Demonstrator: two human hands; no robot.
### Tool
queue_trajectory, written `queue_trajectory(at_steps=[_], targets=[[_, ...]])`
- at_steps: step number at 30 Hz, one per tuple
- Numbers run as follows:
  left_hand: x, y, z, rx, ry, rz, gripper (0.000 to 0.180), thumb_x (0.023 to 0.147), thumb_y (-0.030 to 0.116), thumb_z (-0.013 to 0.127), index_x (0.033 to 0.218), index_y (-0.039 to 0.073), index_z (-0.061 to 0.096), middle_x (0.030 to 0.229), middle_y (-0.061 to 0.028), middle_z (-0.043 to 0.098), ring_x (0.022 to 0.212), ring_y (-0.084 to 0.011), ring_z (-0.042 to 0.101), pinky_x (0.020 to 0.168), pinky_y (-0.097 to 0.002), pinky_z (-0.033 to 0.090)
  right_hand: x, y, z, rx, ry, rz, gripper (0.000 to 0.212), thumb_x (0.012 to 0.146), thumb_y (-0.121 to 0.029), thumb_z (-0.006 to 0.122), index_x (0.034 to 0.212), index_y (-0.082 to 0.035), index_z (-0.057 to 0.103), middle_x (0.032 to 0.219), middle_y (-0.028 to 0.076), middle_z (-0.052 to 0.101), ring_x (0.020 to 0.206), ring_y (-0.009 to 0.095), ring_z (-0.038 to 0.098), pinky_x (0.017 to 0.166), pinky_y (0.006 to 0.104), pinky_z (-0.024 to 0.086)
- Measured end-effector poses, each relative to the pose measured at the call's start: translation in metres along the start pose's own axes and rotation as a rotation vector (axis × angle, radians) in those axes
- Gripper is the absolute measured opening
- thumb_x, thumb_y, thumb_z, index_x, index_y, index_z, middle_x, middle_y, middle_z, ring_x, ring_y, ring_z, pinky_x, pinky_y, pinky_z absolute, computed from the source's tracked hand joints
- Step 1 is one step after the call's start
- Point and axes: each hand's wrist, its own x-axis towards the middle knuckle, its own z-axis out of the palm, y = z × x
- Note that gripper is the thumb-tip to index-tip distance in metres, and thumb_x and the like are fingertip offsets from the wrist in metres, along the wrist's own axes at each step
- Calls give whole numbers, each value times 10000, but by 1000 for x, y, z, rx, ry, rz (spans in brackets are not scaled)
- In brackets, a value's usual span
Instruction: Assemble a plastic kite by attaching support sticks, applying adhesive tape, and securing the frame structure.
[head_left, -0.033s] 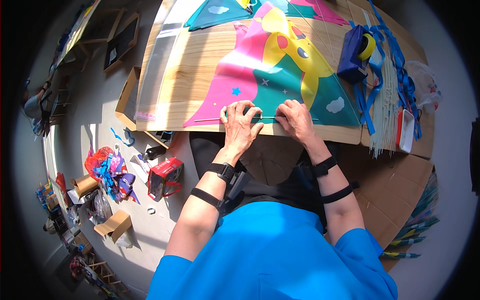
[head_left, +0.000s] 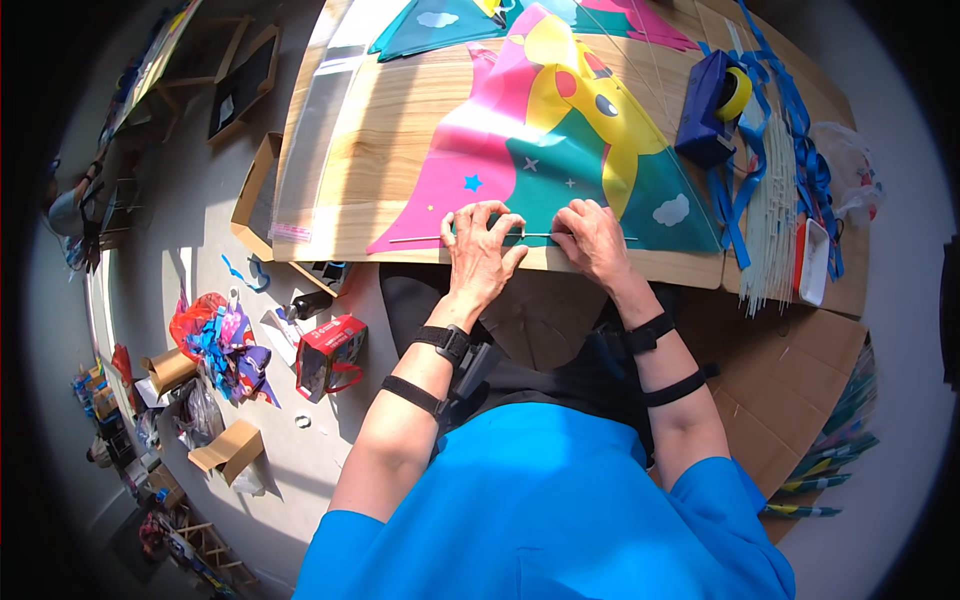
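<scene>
The shirt [head_left: 540, 490] is bright blue, plain and short-sleeved. Its left sleeve [head_left: 345, 550] and right sleeve [head_left: 715, 495] match the body cloth and end above the elbows. Beyond the shirt, each bare forearm carries two black straps. On the left, the lower strap [head_left: 410, 395] lies nearer the shirt; the wrist strap [head_left: 440, 340] lies farther from it. A dark grey, elongated device [head_left: 474, 370] sits along the inner side. On the right, the near strap [head_left: 675, 390] has a projecting end; the far strap [head_left: 650, 333] is wider. A second device [head_left: 606, 355] shows partly. Black trousers [head_left: 520, 385] adjoin the shirt's front edge. The left hand [head_left: 480, 255] and right hand [head_left: 593, 243], farthest from the shirt, are bare.
</scene>
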Motion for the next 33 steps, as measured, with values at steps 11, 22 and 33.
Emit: queue_trajectory(at_steps=[11,22,33], targets=[[-2,-1,0,-20,2,-12,361,676,207,799,1004,203,647,1154,-1,508,1220,-242,406,1079,-530,192,0,-3,-1,5,-34,24,160,713,-121,733,814,-130,611,819,22,555,858,231,568,741,379,419],[-2,0,-1,28,-10,-9,349,692,219,788,1010,199,646,1163,7,510,1197,-235,423,1055,-511,223,1,-4,0,37,2,18,175,683,-123,752,764,-132,597,796,24,552,846,237,568,722,376,425],[0,4,4,50,38,-10,223,794,263,716,1000,199,660,1149,-7,530,1183,-240,438,1048,-526,233,-2,0,4,49,34,23,185,690,-127,760,766,-138,591,798,20,545,842,232,564,726,380,408]])
